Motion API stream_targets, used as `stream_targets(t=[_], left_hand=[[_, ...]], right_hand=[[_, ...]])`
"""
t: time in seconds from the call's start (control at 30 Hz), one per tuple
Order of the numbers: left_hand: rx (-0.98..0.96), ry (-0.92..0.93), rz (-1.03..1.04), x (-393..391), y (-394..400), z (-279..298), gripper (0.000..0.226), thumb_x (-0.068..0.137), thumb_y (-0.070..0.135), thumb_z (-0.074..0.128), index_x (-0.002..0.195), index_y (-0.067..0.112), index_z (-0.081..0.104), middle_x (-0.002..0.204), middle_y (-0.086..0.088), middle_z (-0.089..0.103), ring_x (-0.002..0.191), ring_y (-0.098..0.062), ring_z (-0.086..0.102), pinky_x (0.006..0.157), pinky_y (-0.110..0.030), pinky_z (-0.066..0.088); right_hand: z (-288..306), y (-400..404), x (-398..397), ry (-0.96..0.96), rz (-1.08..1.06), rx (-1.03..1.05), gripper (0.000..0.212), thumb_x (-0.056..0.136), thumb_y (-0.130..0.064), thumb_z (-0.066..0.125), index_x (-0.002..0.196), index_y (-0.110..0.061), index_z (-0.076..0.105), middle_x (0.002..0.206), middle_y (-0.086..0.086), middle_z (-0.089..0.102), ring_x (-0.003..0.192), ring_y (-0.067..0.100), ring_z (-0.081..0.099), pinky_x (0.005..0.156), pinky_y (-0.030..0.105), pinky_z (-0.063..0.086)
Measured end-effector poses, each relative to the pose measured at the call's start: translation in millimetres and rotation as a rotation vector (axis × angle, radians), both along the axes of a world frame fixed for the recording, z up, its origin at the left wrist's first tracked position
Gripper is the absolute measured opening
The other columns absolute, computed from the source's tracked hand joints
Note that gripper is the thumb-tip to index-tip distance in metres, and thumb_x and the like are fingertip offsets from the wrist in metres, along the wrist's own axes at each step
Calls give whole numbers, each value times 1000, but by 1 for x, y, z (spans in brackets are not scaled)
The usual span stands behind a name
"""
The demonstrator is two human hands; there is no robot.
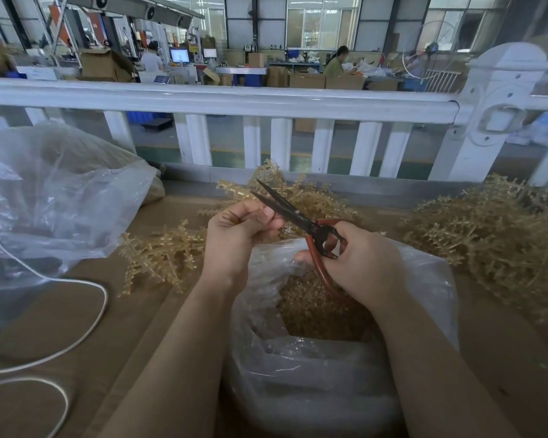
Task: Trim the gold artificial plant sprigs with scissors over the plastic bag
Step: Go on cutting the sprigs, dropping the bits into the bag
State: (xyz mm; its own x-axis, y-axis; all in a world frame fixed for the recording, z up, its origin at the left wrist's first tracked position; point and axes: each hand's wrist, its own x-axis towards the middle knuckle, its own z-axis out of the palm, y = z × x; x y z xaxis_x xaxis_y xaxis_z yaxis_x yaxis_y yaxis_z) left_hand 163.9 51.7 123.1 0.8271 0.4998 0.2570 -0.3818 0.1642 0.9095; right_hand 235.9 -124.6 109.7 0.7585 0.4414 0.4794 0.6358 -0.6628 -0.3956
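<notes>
Cardboard tabletop [86, 314]: left hand [234, 238] pinches a half-hidden sprig [257, 213], right hand [361, 263] grips parted scissors [298, 216] over bag [314, 374].

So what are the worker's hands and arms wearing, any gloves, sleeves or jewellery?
Nothing shows: the left hand and right hand are bare, without gloves, rings or a watch. Both forearms are uncovered down to the picture's lower edge, with no sleeve in view.

You find no writing that can be read here. Beyond the white railing [222, 101], the monitor screens [180, 55] glow but their contents are too small to make out, and the cardboard boxes [307, 80] near them show no legible print or labels.
</notes>
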Motion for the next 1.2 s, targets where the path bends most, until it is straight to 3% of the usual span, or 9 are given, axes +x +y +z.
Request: stream_targets(t=[0.2, 0.37, 0.57, 0.7, 0.97, 1.2], left_hand=[[244, 28, 64, 0, -1, -3, 24, 93, -9, 56, 78, 6, 68, 73, -7, 69, 70, -14, 65, 71, -25, 56], [296, 25, 45, 3, -1, -7, 8, 94, -11, 54, 91, -13, 62, 78, -13, 63, 69, -7, 63, 68, -19, 50], [278, 4, 3, 3, -3, -7, 9, 95, -9, 54, 91, -11, 62, 75, -6, 65, 70, -8, 64, 70, -19, 51], [275, -2, -15, 1, -3, -7, 17, 95, -6, 55, 85, 4, 65, 73, 0, 68, 70, -10, 64, 73, -23, 53], [239, 12, -55, 1, 1, -9, 20, 95, -4, 56, 82, 8, 65, 75, -1, 70, 71, -14, 65, 77, -31, 53], [243, 7, -76, 1, 2, -10, 17, 95, -4, 55, 86, 7, 65, 76, -2, 69, 72, -14, 64, 79, -34, 51]], right_hand=[[0, -2, 2, -54, -27, -69, 80, 64, -98, 38, 104, -33, 61, 83, -17, 67, 66, 4, 52, 53, 17, 35], [1, -1, 1, -72, -28, -62, 79, 64, -97, 36, 105, -34, 61, 78, -24, 55, 64, 1, 47, 52, 11, 27], [1, -1, 1, -79, -30, -50, 78, 64, -96, 37, 102, -32, 63, 76, -24, 52, 61, 0, 44, 52, 13, 28], [1, -1, 1, -79, -26, -38, 75, 66, -95, 40, 102, -34, 63, 74, -26, 50, 61, 1, 45, 53, 10, 27], [2, -2, 1, -63, -5, -24, 75, 64, -96, 42, 102, -35, 63, 68, -34, 40, 60, -3, 43, 54, 17, 35], [2, -3, 1, -73, 18, -5, 75, 65, -96, 40, 103, -36, 64, 71, -34, 41, 61, -5, 43, 55, 10, 30]])
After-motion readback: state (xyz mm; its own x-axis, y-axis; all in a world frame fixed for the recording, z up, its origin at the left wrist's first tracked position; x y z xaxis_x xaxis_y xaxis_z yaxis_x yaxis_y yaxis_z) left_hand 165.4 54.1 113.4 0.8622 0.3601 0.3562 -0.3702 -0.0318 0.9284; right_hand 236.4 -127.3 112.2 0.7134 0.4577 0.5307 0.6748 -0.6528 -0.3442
